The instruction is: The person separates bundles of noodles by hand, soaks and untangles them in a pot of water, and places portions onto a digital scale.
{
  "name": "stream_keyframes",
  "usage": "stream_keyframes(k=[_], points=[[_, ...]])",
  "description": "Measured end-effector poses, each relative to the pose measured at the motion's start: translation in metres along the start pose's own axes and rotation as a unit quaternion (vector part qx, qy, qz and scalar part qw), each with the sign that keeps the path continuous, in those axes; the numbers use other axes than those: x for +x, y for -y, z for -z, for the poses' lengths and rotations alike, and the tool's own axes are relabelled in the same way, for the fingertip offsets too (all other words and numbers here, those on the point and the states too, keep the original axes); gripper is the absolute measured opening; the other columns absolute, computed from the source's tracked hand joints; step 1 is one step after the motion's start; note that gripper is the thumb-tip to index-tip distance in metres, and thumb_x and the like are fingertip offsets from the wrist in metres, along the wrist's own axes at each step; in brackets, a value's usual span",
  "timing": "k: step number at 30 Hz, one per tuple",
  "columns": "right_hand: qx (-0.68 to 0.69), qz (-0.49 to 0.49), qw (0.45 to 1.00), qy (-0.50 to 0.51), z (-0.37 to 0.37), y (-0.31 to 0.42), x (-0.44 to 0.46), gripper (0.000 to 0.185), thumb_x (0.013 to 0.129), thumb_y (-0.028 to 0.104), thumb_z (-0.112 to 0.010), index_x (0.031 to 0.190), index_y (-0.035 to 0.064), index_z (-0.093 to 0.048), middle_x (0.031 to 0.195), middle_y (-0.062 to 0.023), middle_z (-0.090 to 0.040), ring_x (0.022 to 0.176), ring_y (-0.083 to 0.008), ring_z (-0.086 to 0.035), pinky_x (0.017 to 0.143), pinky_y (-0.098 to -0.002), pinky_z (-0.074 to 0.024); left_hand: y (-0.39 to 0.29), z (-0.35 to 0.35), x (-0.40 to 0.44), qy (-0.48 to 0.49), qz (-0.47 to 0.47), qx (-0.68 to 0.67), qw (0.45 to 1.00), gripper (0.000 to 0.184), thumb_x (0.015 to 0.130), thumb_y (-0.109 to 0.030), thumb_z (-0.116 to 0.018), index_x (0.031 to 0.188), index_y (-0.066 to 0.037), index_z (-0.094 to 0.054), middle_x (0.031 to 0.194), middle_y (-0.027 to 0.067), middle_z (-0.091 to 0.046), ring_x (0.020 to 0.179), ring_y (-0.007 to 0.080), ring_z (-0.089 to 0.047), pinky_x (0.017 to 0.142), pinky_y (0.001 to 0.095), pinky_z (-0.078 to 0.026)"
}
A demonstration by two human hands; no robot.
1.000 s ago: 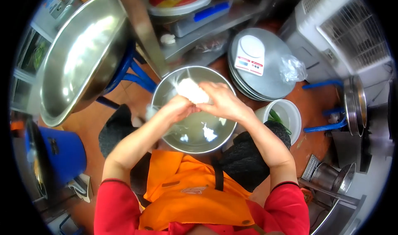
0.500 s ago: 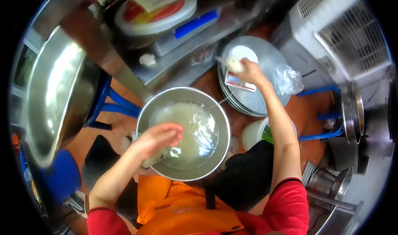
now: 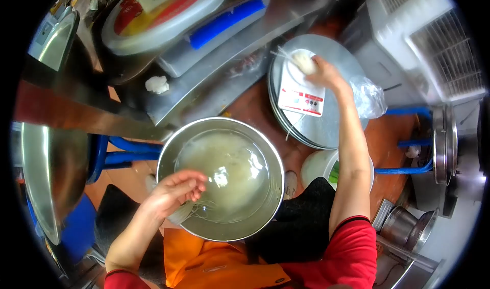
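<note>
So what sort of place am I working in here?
Likely a restaurant or other commercial kitchen. The digital scale, the large metal bowl of cloudy liquid and, off to the right, what looks like a metal strainer all point that way.

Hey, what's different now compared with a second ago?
The right hand has carried the white bundle forward and right, from over the pot to over the scale. The left hand has let go and lowered toward the pot's near left. The scale stays on the grey stack.

White glare dots the water [image 3: 229, 172] while edges bow
</note>
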State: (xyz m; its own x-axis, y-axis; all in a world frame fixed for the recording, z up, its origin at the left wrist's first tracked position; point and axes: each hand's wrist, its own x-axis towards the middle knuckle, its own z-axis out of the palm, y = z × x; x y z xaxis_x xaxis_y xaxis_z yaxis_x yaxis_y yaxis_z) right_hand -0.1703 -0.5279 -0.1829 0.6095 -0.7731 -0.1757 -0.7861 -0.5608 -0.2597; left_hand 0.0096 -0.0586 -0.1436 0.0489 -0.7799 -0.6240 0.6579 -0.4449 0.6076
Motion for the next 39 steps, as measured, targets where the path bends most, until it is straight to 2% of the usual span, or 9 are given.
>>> stream_keyframes(k=[3, 6, 9, 12, 18, 30, 33, 36, 39], points=[[0.015, 0.006, 1.0, -0.014, 0.001, -0.001, -0.006, 0.077, 0.066, 0.027, -0.077, 0.133, 0.0063, -0.046, 0.12, -0.0182, -0.06, 0.11, -0.031, -0.058, 0.098, -0.0358, -0.0412, -0.001, -0.001, 0.002, 0.002, 0.008, -0.005, 1.0, 0.021, 0.095, -0.01, -0.051, 0.113, -0.001, -0.058, 0.096, 0.0073, -0.062, 0.08, 0.0129, -0.057, 0.073, 0.0243, -0.046], [-0.004, 0.044, 0.997, -0.064, -0.009, -0.011, -0.008, 0.082, 0.066, 0.03, -0.078, 0.136, 0.0075, -0.042, 0.124, -0.0163, -0.058, 0.114, -0.0301, -0.055, 0.105, -0.0408, -0.0313, 0.0, 0.0, 0.006, 0.01, 0.014, -0.014, 1.0, 0.021, 0.094, -0.009, -0.052, 0.113, -0.002, -0.059, 0.096, 0.0057, -0.062, 0.082, 0.0121, -0.055, 0.075, 0.0241, -0.045], [0.014, 0.04, 0.996, -0.078, -0.007, -0.016, -0.005, 0.086, 0.06, 0.027, -0.079, 0.135, 0.0072, -0.043, 0.131, -0.0145, -0.052, 0.124, -0.0267, -0.047, 0.107, -0.051, -0.0251, 0.002, 0.001, 0.01, 0.012, 0.008, -0.011, 1.0, 0.021, 0.094, -0.009, -0.052, 0.113, -0.002, -0.059, 0.096, 0.0057, -0.062, 0.083, 0.0122, -0.055, 0.075, 0.0241, -0.045], [0.014, 0.061, 0.993, -0.102, -0.004, -0.018, -0.007, 0.085, 0.062, 0.027, -0.079, 0.136, 0.0075, -0.042, 0.132, -0.0147, -0.051, 0.125, -0.0273, -0.046, 0.107, -0.0512, -0.0251, 0.003, 0.001, 0.012, 0.012, 0.007, -0.004, 1.0, 0.022, 0.094, -0.009, -0.052, 0.113, -0.002, -0.059, 0.096, 0.0057, -0.062, 0.083, 0.0122, -0.055, 0.075, 0.0242, -0.045], [-0.004, 0.044, 0.994, -0.098, -0.002, -0.017, -0.008, 0.09, 0.067, 0.032, -0.078, 0.142, 0.011, -0.033, 0.139, -0.0126, -0.046, 0.128, -0.0266, -0.044, 0.111, -0.0511, -0.0164, 0.004, 0.002, 0.015, 0.009, 0.012, -0.007, 1.0, 0.022, 0.094, -0.01, -0.052, 0.113, -0.002, -0.059, 0.095, 0.0056, -0.062, 0.082, 0.0123, -0.055, 0.075, 0.0243, -0.046], [0.005, 0.05, 0.993, -0.108, -0.001, -0.015, -0.012, 0.091, 0.067, 0.031, -0.079, 0.143, 0.0116, -0.032, 0.141, -0.0123, -0.043, 0.13, -0.0253, -0.042, 0.11, -0.053, -0.0166, 0.006, 0.002, 0.014, -0.009, 0.015, -0.005, 1.0, 0.021, 0.095, -0.009, -0.049, 0.113, 0.0, -0.057, 0.095, 0.0083, -0.062, 0.08, 0.0135, -0.057, 0.072, 0.024, -0.047], [-0.057, 0.028, 0.996, -0.059, 0.0, -0.008, -0.015, 0.087, 0.069, 0.03, -0.076, 0.142, 0.0115, -0.033, 0.139, -0.0143, -0.045, 0.129, -0.0255, -0.043, 0.108, -0.0534, -0.02, 0.007, 0.001, 0.015, -0.009, 0.016, 0.001, 1.0, 0.021, 0.095, -0.009, -0.05, 0.113, 0.0, -0.057, 0.095, 0.0078, -0.062, 0.081, 0.0134, -0.057, 0.073, 0.0242, -0.046], [-0.023, -0.001, 0.999, -0.046, -0.018, -0.007, -0.007, 0.071, 0.066, 0.028, -0.074, 0.129, 0.0081, -0.049, 0.117, -0.0158, -0.059, 0.117, -0.0276, -0.052, 0.106, -0.0506, -0.0243, 0.005, 0.0, 0.016, -0.006, 0.017, 0.007, 1.0, 0.022, 0.095, -0.01, -0.05, 0.113, 0.0, -0.057, 0.095, 0.0073, -0.061, 0.081, 0.0132, -0.056, 0.073, 0.0241, -0.046], [-0.019, 0.008, 0.998, -0.057, -0.005, 0.0, -0.01, 0.062, 0.069, 0.031, -0.071, 0.122, 0.0042, -0.054, 0.105, -0.0181, -0.064, 0.107, -0.0305, -0.058, 0.098, -0.045, -0.0361, 0.002, -0.001, 0.017, 0.009, 0.013, 0.017, 1.0, 0.023, 0.094, -0.012, -0.053, 0.114, -0.001, -0.058, 0.097, 0.0061, -0.061, 0.083, 0.0129, -0.056, 0.075, 0.0243, -0.046]])
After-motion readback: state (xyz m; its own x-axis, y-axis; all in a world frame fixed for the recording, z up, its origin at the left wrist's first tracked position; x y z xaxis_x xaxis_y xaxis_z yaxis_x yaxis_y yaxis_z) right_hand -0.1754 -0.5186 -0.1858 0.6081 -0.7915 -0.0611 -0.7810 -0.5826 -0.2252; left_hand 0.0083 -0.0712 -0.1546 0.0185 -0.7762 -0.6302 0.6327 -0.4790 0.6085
